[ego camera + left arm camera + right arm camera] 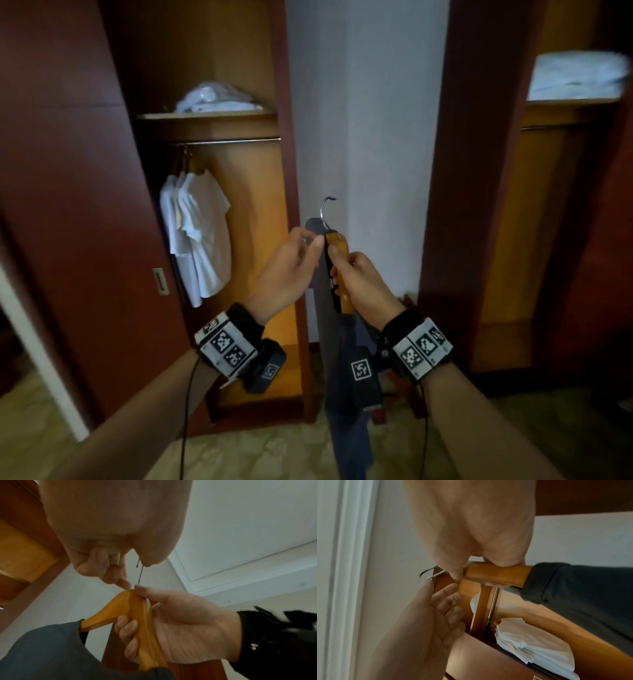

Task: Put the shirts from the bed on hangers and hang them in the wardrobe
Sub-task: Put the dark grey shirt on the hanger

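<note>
While the right hand wraps its curled fingers around the body of a wooden hanger, the left hand pinches with thumb and forefinger at the base of the hanger's metal hook; its other fingers are loosely bent. A dark grey shirt hangs from the hanger, draping down between the two forearms, in front of a white wall strip.

Left of that wall strip stands an open wardrobe with reddish-brown doors and a lighter, orange-toned interior. Its metal rail carries several white shirts bunched at the end farthest from the wall strip, and a shelf above the rail holds a crumpled white bundle. Right of the wall strip is a second open compartment, with folded white linen on its upper shelf. Below the wall strip, the floor has a pale, patterned covering.
</note>
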Demonstrator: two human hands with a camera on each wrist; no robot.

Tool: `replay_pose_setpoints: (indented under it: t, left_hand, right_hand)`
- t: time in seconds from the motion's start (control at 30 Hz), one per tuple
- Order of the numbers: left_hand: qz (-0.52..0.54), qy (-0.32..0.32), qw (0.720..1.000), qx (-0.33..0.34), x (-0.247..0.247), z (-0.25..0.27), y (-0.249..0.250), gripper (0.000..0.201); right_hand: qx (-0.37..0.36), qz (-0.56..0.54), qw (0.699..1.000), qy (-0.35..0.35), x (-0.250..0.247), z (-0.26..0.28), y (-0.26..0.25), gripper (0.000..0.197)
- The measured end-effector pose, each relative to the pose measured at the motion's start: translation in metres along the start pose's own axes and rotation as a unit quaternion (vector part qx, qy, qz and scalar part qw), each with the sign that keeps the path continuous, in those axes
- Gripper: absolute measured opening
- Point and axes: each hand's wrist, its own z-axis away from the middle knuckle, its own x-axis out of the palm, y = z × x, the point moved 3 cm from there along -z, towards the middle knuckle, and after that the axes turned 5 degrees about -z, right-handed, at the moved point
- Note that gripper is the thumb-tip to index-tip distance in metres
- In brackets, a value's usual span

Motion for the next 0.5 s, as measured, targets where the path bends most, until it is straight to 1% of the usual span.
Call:
replay_pose_setpoints:
  t: [0.03,0.1,0.17,0.23,0.3,0.43,0.47,0.5]
  left_hand:
    - [-0.013,0.014,1.000,-0.007,-0.001,-0.018,-0.016,0.029]
    - [-0.042,0.037,0.998,-0.010,-0.007,-0.053,-0.045,0.035]
    - [-0.090,0.065,0.994,-0.011,-0.018,-0.082,-0.076,0.047]
    - [-0.128,0.090,0.987,-0.027,-0.031,-0.105,-0.110,0.057]
    - [-0.159,0.098,0.981,-0.043,-0.043,-0.127,-0.146,0.062]
    - [-0.172,0.121,0.976,-0.054,-0.066,-0.164,-0.209,0.063]
    - [-0.183,0.126,0.973,-0.057,-0.072,-0.173,-0.227,0.064]
    - [-0.195,0.129,0.970,-0.060,-0.078,-0.182,-0.244,0.064]
  right_hand:
    - [-0.004,0.004,1.000,-0.021,0.011,-0.023,0.007,0.046]
    - [-0.016,0.005,0.998,-0.060,0.034,-0.068,0.017,0.042]
    - [-0.029,0.014,0.995,-0.090,0.060,-0.112,0.026,0.041]
    - [-0.027,0.019,0.995,-0.097,0.084,-0.149,0.036,0.044]
    - [-0.025,0.013,0.994,-0.104,0.107,-0.186,0.048,0.048]
    - [-0.017,0.008,0.997,-0.081,0.155,-0.252,0.068,0.028]
    - [-0.018,0.009,0.997,-0.075,0.169,-0.267,0.072,0.026]
    - [-0.020,0.015,0.997,-0.069,0.184,-0.285,0.078,0.029]
